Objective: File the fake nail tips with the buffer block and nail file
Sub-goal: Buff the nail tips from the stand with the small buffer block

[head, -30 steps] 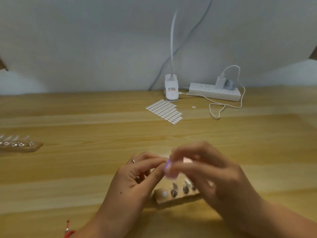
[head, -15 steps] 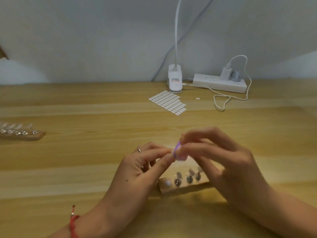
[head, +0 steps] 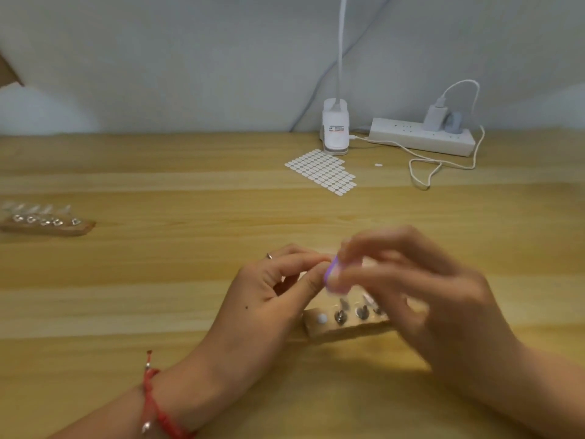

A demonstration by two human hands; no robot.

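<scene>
Your right hand [head: 427, 299], blurred, fingers curled round a small pink-and-lilac buffer block [head: 333, 277], your left hand [head: 269, 289] with thumb and forefinger pinched together against the block's lilac edge, what they pinch too small to tell, low wooden holder of metal pegs [head: 345, 327] on the worktop [head: 158, 280] just beneath both sets of fingers

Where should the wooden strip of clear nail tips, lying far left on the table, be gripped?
Pinch the wooden strip at its bare right end, fingers on its front and back edges, coming from the right. The clear nail tips stand along its top, so a grasp from above would likely knock them.
</scene>
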